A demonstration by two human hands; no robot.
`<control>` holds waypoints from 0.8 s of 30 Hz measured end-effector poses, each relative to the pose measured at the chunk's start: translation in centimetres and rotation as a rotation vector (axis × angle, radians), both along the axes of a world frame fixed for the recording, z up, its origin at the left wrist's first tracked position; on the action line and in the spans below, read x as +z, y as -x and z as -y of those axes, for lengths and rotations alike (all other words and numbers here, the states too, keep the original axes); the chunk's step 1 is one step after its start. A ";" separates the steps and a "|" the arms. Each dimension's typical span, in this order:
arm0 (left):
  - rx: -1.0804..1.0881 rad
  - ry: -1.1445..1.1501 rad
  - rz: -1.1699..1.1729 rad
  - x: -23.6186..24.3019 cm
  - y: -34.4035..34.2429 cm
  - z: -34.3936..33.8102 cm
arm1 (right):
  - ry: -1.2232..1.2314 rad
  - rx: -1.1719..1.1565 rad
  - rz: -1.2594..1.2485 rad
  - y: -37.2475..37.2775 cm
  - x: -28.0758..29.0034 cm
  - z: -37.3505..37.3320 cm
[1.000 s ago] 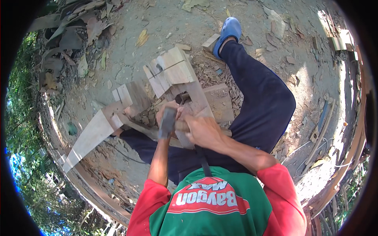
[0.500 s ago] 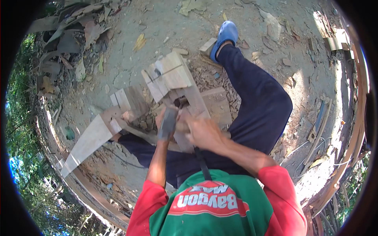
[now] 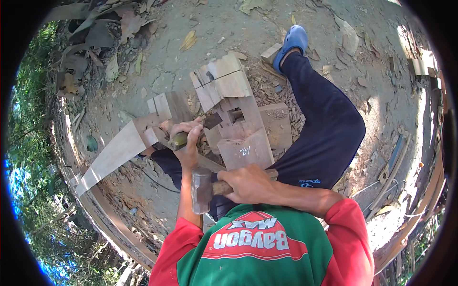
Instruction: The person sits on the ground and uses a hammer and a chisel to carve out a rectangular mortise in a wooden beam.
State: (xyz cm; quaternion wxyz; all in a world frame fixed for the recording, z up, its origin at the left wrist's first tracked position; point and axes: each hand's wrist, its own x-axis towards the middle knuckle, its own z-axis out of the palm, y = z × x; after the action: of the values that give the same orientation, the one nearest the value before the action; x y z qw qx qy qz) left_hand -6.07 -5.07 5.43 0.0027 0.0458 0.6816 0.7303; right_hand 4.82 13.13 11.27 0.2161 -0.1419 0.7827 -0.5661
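My left hand [image 3: 187,136] is closed around the handle of a chisel [image 3: 212,121], whose dark flat blade points toward a notched timber piece [image 3: 244,148]. I cannot tell whether the blade's edge touches the wood. Near my lap, my right hand [image 3: 249,185] grips the wooden handle of a hammer [image 3: 202,191]; its heavy grey metal head sits above my left forearm, apart from the chisel. The timber has stepped cuts, a hole near its middle and a pale, freshly cut face. It lies between my legs.
To the left rest a long tapered board [image 3: 112,155] and a slotted block [image 3: 167,107]. Under the timber's right side is a flat board [image 3: 281,126]. Wood chips and dry leaves [image 3: 189,40] litter the ground. My right foot, in a blue clog [image 3: 292,44], is beside a small wood block [image 3: 271,51].
The hammer has moved back toward my body with my right hand, away from the chisel. The chisel and the timber's cut face now show clearly. The whole view has shifted slightly.
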 end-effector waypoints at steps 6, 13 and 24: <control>-0.053 0.109 0.095 -2.1 -0.5 -1.2 | 0.045 0.027 0.021 -0.5 0.6 0.9; -0.112 0.086 0.161 -3.8 -0.1 -1.2 | -0.029 -0.062 0.086 -1.1 -0.1 -0.3; -0.256 0.218 0.118 -4.2 0.1 -0.8 | 0.033 -0.120 0.054 0.6 0.2 -0.3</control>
State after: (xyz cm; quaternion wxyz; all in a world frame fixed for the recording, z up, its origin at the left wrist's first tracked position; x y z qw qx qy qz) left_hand -6.13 -4.31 1.24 0.1406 0.0887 0.7440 0.6472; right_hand 4.26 13.44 11.50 0.2004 -0.0829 0.7744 -0.5943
